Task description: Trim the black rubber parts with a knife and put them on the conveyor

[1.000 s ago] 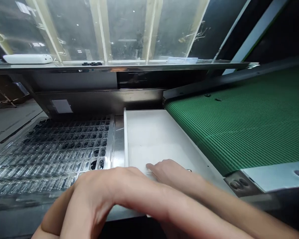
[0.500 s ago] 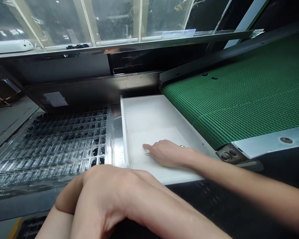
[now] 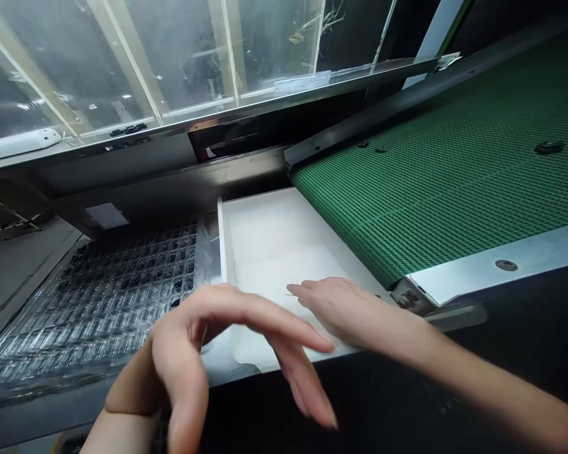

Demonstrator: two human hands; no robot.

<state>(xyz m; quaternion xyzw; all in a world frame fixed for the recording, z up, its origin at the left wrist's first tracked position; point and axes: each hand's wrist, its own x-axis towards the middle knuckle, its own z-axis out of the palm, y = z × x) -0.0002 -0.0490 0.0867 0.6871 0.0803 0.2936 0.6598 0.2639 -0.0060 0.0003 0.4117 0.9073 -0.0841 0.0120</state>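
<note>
My right hand (image 3: 345, 309) lies flat on the floor of a shallow white tray (image 3: 265, 221), fingers stretched toward the left. A tiny thin metal piece (image 3: 288, 294) lies just off its fingertips; I cannot tell if they touch it. My left hand (image 3: 203, 359) hovers in the foreground over the bench's front edge, fingers spread and curved, holding nothing. To its left lies a clear plastic blister tray (image 3: 123, 284) with many small pockets, several holding small black parts.
A green conveyor belt (image 3: 430, 170) slopes up to the right of the white tray, with small black parts (image 3: 549, 147) on it. A metal ledge (image 3: 246, 107) and glass panels stand behind. A white device (image 3: 19, 144) rests on the ledge at left.
My left hand has lifted and uncurled from a loose fist to spread fingers. My right hand stayed in the white tray, shifting slightly right. The view tilted to the left.
</note>
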